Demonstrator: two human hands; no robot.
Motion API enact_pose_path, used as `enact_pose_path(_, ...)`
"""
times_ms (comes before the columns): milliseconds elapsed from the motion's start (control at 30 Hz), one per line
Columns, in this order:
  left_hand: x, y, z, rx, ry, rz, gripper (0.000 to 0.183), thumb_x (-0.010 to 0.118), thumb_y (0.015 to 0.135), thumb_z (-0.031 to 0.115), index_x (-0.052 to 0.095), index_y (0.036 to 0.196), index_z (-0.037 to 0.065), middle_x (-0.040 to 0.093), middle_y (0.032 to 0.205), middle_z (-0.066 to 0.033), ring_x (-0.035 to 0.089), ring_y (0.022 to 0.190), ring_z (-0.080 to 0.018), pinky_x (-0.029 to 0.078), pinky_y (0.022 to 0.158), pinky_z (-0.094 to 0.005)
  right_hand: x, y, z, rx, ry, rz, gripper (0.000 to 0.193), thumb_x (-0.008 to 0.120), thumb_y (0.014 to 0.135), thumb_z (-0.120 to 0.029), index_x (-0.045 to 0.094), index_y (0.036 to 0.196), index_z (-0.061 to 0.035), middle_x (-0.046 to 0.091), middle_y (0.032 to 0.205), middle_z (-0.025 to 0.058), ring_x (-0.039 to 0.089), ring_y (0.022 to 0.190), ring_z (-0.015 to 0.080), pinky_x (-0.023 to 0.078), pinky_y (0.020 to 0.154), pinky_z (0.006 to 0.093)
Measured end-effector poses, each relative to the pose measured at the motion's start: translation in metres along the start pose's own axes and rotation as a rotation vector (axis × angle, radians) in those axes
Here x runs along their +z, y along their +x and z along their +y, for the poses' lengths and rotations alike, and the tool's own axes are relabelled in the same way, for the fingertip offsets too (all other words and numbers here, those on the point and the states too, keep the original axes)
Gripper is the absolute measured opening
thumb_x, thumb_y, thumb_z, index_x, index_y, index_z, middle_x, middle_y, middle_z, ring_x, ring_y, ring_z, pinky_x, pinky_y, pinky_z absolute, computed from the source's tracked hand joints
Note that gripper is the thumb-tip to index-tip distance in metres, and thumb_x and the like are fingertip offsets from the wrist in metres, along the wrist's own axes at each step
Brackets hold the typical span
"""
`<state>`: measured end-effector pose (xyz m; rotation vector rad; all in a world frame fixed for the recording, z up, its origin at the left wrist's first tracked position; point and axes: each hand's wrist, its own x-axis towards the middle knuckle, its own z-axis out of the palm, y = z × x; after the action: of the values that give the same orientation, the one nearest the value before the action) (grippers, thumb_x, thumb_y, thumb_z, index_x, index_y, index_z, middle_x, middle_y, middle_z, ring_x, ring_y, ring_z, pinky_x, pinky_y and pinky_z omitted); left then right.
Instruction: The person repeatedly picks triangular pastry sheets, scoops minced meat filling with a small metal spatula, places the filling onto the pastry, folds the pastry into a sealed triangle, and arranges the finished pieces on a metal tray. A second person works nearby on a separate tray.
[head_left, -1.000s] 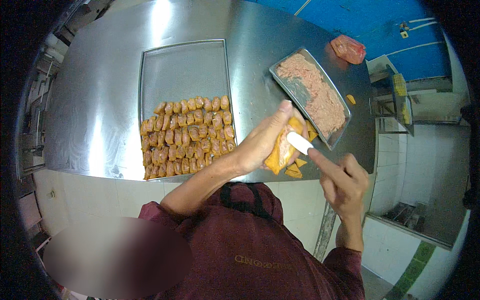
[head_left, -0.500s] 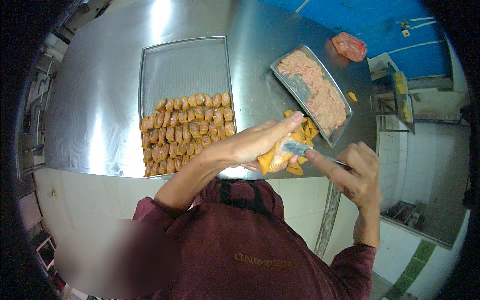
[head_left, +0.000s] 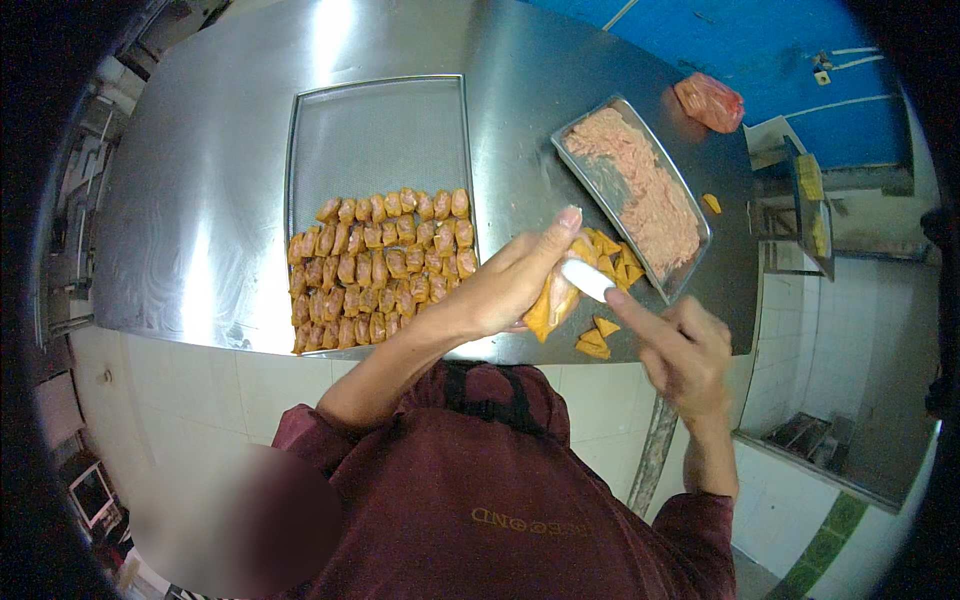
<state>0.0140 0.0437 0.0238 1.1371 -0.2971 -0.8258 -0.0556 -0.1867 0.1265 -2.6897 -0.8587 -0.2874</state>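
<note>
My left hand (head_left: 515,285) is closed around a golden-brown fried tofu piece (head_left: 546,312), its thumb raised along the upper side. Pale meat filling shows along the opened side of the tofu. In my right hand (head_left: 688,350) is a small flat spatula (head_left: 588,280), gripped with the index finger stretched along it. The bright blade touches or nearly touches the tofu's top; the handle is mostly hidden in the hand. Just beyond my left hand lie several folded, unfilled-looking tofu pieces (head_left: 625,268), with a few more (head_left: 594,342) near the table edge.
A metal pan (head_left: 563,150) of pink minced meat (head_left: 650,205) stands angled to the right. On the left, a mesh tray (head_left: 380,130) holds rows of filled tofu pieces (head_left: 378,268). A red plastic bag (head_left: 710,102) lies at the steel table's (head_left: 210,190) far right.
The spatula has moved up and slightly left over the tofu, its blade turned to catch the light. My left hand has shifted a little, uncovering tofu pieces by the table edge.
</note>
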Motion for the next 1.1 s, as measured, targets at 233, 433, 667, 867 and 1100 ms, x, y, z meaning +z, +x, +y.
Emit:
enact_pose_path(233,0.004,0.006,0.008,0.424,0.083,0.425,0.073,0.018,0.117,0.059,0.062,0.091,0.006,0.058,0.075,-0.0023,0.052,0.06,-0.0099,0.044,0.057,-0.025,0.029,-0.002,-0.014,0.143,0.119,0.128,0.059,0.079,0.078,0.002,0.08,0.132,-0.0198,0.038,0.071,0.0021,0.048,0.058,0.0164,0.044,0.054,0.0339)
enact_pose_path(433,0.0,0.006,0.007,0.464,-0.066,0.55,0.067,0.023,0.119,0.052,0.062,0.095,0.004,0.055,0.072,-0.0015,0.054,0.067,-0.0101,0.045,0.064,-0.0287,0.061,-0.001,-0.025,0.168,0.2,0.176,0.056,0.075,0.08,0.005,0.081,0.131,-0.0179,0.037,0.072,0.0024,0.044,0.058,0.0161,0.042,0.054,0.0327)
enact_pose_path(667,-0.058,0.003,-0.016,0.399,0.047,0.791,0.045,0.038,0.117,0.049,0.053,0.114,0.007,0.057,0.097,-0.0068,0.057,0.082,-0.0117,0.049,0.068,-0.0301,0.072,-0.001,-0.026,0.237,0.265,0.159,0.05,0.071,0.085,0.006,0.081,0.13,-0.014,0.043,0.074,0.0037,0.047,0.062,0.0169,0.041,0.057,0.0314)
enact_pose_path(867,-0.222,-0.047,-0.066,0.269,0.25,0.969,0.028,0.055,0.108,0.031,0.056,0.123,0.007,0.057,0.104,-0.0054,0.057,0.092,-0.0142,0.05,0.078,-0.0343,0.08,-0.005,-0.028,0.422,0.343,0.201,0.049,0.067,0.085,0.009,0.081,0.128,-0.0092,0.052,0.077,0.0051,0.049,0.065,0.0165,0.043,0.06,0.0322)
enact_pose_path(1100,-0.407,-0.103,-0.165,-0.238,0.339,1.002,0.032,0.07,0.103,0.02,0.061,0.123,-0.004,0.069,0.101,-0.0106,0.066,0.082,-0.0186,0.057,0.064,-0.0338,0.101,-0.011,-0.026,0.47,0.412,0.237,0.039,0.067,0.094,0.008,0.081,0.127,-0.008,0.047,0.075,0.0027,0.043,0.065,0.0133,0.036,0.058,0.0303)
